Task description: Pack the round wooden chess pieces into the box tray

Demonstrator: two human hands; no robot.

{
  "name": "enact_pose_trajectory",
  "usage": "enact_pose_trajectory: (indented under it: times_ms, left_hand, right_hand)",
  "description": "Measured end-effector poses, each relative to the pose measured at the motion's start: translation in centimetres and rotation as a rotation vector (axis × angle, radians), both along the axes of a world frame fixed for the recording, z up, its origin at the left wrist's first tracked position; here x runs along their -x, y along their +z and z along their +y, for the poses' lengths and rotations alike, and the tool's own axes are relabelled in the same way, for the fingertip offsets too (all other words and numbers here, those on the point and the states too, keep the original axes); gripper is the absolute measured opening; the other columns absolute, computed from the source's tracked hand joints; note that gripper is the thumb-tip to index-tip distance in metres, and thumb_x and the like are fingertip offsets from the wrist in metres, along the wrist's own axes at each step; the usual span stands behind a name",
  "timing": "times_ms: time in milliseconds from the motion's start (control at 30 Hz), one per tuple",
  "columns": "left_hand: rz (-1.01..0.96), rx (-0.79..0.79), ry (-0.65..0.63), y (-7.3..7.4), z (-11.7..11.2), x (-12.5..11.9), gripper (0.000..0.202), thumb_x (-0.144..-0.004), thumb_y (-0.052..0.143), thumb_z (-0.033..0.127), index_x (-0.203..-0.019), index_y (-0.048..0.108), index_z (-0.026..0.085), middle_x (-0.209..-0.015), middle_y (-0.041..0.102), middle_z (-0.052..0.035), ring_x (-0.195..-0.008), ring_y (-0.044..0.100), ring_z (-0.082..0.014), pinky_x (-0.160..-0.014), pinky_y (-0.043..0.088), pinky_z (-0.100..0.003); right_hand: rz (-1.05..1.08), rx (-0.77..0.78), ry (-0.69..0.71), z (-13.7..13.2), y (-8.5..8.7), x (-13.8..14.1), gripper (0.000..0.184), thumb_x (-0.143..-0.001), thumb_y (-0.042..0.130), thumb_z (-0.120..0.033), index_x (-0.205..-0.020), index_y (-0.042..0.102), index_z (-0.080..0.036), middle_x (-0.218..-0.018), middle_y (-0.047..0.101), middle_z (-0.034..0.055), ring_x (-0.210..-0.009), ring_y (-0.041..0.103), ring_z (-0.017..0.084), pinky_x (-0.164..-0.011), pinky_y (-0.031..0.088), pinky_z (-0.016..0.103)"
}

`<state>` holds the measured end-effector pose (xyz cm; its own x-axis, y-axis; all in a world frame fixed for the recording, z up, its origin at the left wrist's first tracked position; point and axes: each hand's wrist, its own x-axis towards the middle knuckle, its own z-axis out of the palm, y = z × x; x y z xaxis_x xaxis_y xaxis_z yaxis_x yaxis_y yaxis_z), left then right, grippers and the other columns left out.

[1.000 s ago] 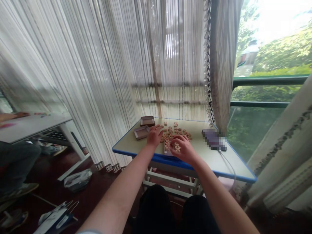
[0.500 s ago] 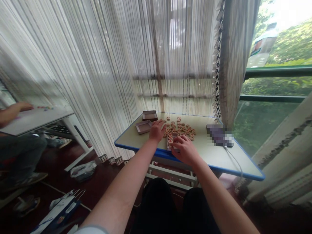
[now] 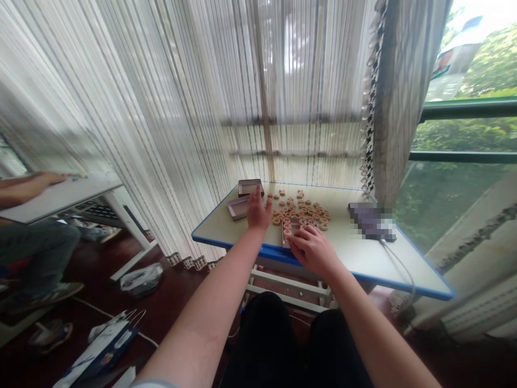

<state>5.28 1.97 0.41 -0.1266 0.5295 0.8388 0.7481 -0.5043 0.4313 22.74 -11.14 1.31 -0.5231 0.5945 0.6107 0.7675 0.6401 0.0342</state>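
Observation:
Round wooden Chinese chess pieces [image 3: 319,210] with red or dark characters lie loose across the middle of the table. In front of them, by the near edge, a shallow box [image 3: 284,242] holds a column of red-marked pieces [image 3: 287,227] along its left side. My right hand [image 3: 316,249] is over this box, fingers bent and closed at a piece by its near left corner; its palm hides much of the box. My left hand [image 3: 259,211] is raised left of the loose pieces, fingers stretched upward and apart, holding nothing.
Two more shallow boxes, a pinkish one [image 3: 234,210] and a darker one [image 3: 242,188], stand at the table's back left. A purple device [image 3: 363,218] with a cable lies at right. Another person's hand [image 3: 48,179] rests on a separate table at left.
My left hand has lifted from beside the loose pieces, and its fingers now point up. My right hand stays at the box's near left corner. The view has shifted slightly.

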Motion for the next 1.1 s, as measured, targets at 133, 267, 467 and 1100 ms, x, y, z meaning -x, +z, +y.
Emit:
enact_pose_trajectory:
  times_ms: [133,267,467,1100]
  left_hand:
    - [-0.024,0.045,0.006,-0.03,0.12,0.05,0.051,-0.085,0.043,0.027,-0.134,0.035,0.016,-0.128,0.046,-0.015,-0.121,0.042,-0.024,-0.102,0.035,-0.04]
    - [-0.026,0.057,-0.002,-0.07,0.12,0.03,0.048,-0.084,0.045,0.025,-0.131,0.039,0.017,-0.127,0.047,-0.0143,-0.119,0.043,-0.0239,-0.102,0.036,-0.04]
    - [-0.019,0.061,-0.009,0.03,0.04,0.01,0.046,-0.081,0.047,0.02,-0.127,0.042,0.019,-0.122,0.05,-0.0121,-0.115,0.046,-0.0235,-0.1,0.038,-0.04]
    - [0.046,0.111,0.008,-0.21,0.49,-0.2,0.032,-0.076,0.045,0.011,-0.106,0.057,0.017,-0.11,0.057,-0.0102,-0.106,0.05,-0.0223,-0.094,0.042,-0.038]
  right_hand:
    - [-0.01,0.001,0.002,0.02,0.02,0.02,0.023,-0.089,0.045,-0.027,-0.094,0.066,-0.021,-0.081,0.063,0.0061,-0.082,0.047,0.019,-0.077,0.037,0.033]
    - [-0.009,0.018,0.017,-0.1,-0.01,0.04,0.023,-0.089,0.045,-0.028,-0.091,0.067,-0.022,-0.08,0.065,0.006,-0.082,0.048,0.019,-0.076,0.037,0.034]
    - [0.058,0.015,-0.001,-0.4,-0.05,0.08,0.023,-0.087,0.047,-0.028,-0.1,0.064,-0.022,-0.088,0.066,0.0073,-0.085,0.049,0.021,-0.079,0.037,0.036]
    - [0.021,0.061,0.042,-0.4,-0.1,0.0,0.021,-0.085,0.048,-0.032,-0.093,0.065,-0.021,-0.087,0.067,0.0067,-0.085,0.05,0.021,-0.079,0.038,0.037]
